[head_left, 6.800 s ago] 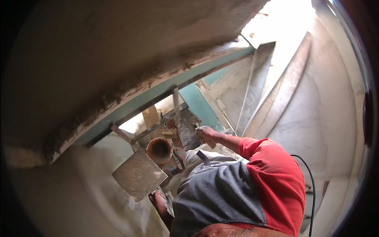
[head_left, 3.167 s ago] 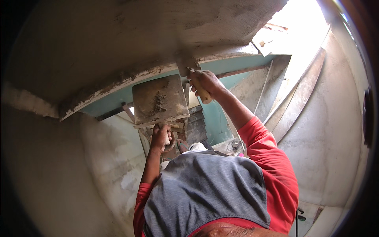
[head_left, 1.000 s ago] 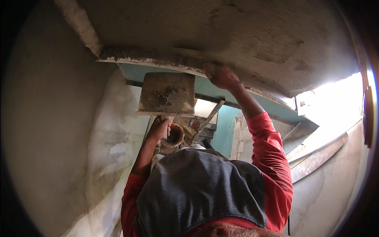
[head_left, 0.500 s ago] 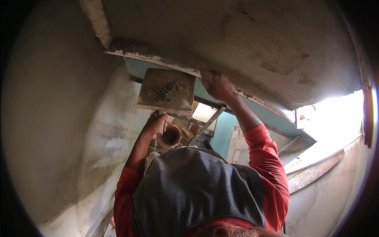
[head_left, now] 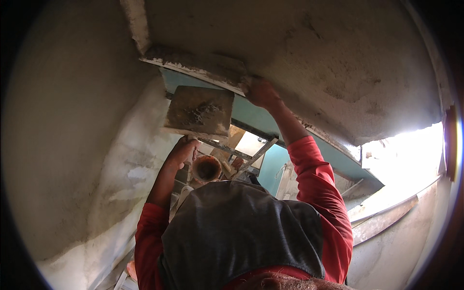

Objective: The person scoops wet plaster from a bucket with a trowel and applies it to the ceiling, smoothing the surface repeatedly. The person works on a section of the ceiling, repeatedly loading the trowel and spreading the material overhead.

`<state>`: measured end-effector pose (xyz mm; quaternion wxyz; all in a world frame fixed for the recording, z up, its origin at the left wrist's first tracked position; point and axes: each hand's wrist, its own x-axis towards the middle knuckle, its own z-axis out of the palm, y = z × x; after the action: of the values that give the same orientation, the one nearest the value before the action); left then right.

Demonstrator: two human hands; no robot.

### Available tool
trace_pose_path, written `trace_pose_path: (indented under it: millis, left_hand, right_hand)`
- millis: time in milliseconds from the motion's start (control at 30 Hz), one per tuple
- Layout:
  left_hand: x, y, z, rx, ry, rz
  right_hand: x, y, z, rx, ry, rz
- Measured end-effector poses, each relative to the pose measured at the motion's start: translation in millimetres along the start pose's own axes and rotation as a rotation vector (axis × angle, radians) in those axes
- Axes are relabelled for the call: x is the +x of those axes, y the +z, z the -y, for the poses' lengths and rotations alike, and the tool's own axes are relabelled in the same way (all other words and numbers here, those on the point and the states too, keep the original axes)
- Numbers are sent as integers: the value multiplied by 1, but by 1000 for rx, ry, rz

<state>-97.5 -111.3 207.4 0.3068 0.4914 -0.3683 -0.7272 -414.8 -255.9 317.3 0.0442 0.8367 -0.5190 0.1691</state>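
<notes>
My left hand (head_left: 184, 151) is closed round the handle under a square plasterer's hawk (head_left: 193, 107). A small dark heap of wet mortar (head_left: 205, 114) lies on the hawk's board, which is held just below the plastered edge. Up at that edge, my right hand (head_left: 262, 93) is closed on a trowel (head_left: 226, 65). Its flat blade shows faintly against the grey plaster, pointing left. The trowel's handle is hidden in my fist.
A round bucket (head_left: 206, 169) stands below, beside my left hand. Wooden bars (head_left: 256, 158) cross beneath the edge. Grey plaster (head_left: 338, 53) spreads overhead. A pale wall (head_left: 72, 145) rises at left, and a bright opening (head_left: 406, 150) is at right.
My right hand has moved left along the plastered edge with the trowel. The hawk in my left hand has shifted slightly left. The whole view has also shifted a little.
</notes>
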Motion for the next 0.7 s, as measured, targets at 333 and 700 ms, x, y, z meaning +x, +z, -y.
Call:
trace_pose_path:
  millis: [333,700]
  left_hand:
    - [13,-45,-13,-53,28,59]
    - [19,-84,-12,12,42,47]
  right_hand:
    - [-15,-6,39,108,-251,-120]
    - [51,16,35,53,-107,-65]
